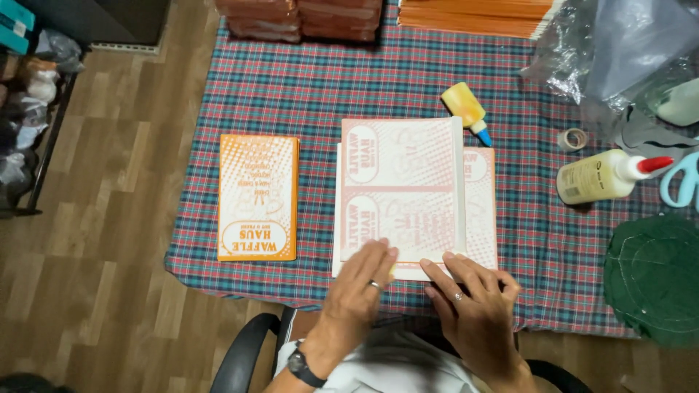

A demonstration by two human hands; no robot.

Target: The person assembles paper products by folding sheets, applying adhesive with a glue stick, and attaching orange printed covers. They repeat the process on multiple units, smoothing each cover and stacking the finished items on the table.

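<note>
fingertips (384, 255) of both hands press pale printed sheets (400, 189); orange stack (258, 196) left

Orange stack (258, 198): flat printed paper packages, orange and white, lying left on the worktop (306, 94).
Pale stack (400, 191): same kind of sheets, faded pink print on white, at the middle, near edge under both hands.
Sheet beneath (481, 207): pale orange-bordered piece showing at its right side.
Glue bottle label (586, 177): pale yellow-green, on a lying bottle at right.
Far stacks (298, 18): reddish-orange bundles at the far edge.
</note>
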